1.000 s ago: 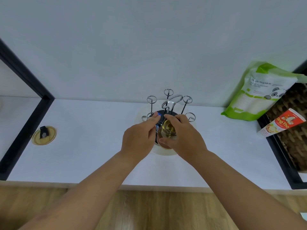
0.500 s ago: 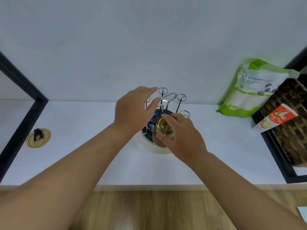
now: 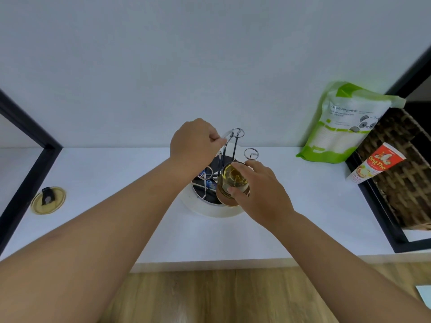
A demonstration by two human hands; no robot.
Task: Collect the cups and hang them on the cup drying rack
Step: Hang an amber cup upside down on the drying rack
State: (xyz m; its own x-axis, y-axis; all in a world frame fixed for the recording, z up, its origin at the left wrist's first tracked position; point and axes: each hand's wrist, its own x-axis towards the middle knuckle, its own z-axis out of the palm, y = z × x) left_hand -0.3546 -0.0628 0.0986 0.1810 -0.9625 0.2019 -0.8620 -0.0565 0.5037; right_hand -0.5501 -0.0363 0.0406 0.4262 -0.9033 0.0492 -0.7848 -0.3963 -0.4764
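Observation:
A chrome cup drying rack (image 3: 251,154) with thin posts ending in rings stands on a white round base (image 3: 210,209) at the middle of the white counter. My left hand (image 3: 194,143) is closed on the rack's top loop handle. My right hand (image 3: 258,194) holds a clear amber-tinted glass cup (image 3: 232,180), upside down, low over the front right of the rack. A blue item lies inside the base among the posts, partly hidden by my left arm.
The white counter (image 3: 116,206) meets a white wall behind. A round gold lid (image 3: 48,200) lies at the left near a black frame. A green and white pouch (image 3: 345,122), a red and white tube (image 3: 377,163) and a wicker basket (image 3: 408,173) sit at the right.
My left hand left the cup, rose and closed on the rack's top handle. My right hand kept the glass cup at the rack's front right.

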